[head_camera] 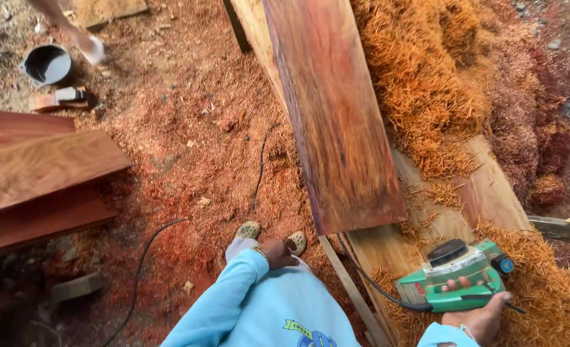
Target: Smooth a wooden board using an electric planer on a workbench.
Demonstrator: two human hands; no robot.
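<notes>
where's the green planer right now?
Head view, lower right: the green electric planer sits on the pale plank amid orange shavings, gripped by the right hand, just right of the reddish board.

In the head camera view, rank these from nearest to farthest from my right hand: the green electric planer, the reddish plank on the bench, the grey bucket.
1. Green electric planer: held in the right hand, lower right.
2. Reddish plank: on the bench, centre, running up and away.
3. Grey bucket: on the sawdust, far upper left.
</notes>
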